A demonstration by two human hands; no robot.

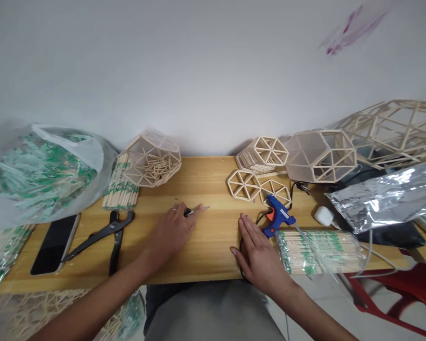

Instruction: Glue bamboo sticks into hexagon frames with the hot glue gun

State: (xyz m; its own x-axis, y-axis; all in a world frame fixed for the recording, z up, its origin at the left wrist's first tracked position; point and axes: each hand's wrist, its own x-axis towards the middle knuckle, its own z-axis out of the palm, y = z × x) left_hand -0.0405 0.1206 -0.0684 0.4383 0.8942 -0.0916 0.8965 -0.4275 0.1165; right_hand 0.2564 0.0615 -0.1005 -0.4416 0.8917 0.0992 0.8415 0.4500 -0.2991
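Near the middle of the wooden table (213, 255), my left hand (173, 229) is closed around a small knife (193, 211) with a dark handle, its tip pointing right over the wood. My right hand (257, 251) lies on the tabletop, palm down with fingers stretched out, holding nothing. Just beyond its fingertips and to the right rests a blue glue gun (279, 216) with an orange trigger. Two flat hexagonal stick frames, one on the left (244, 185) and one on the right (276, 192), lie behind the glue gun.
At left are a phone (53, 245), black pliers-like shears (108, 232), a bag of green-and-white packets (49, 175) and a stick-filled hexagonal container (152, 161). Wrapped stick bundles (321, 251), a white case (324, 216), silver foil (390, 196) and hexagonal stick structures (321, 156) stand at right.
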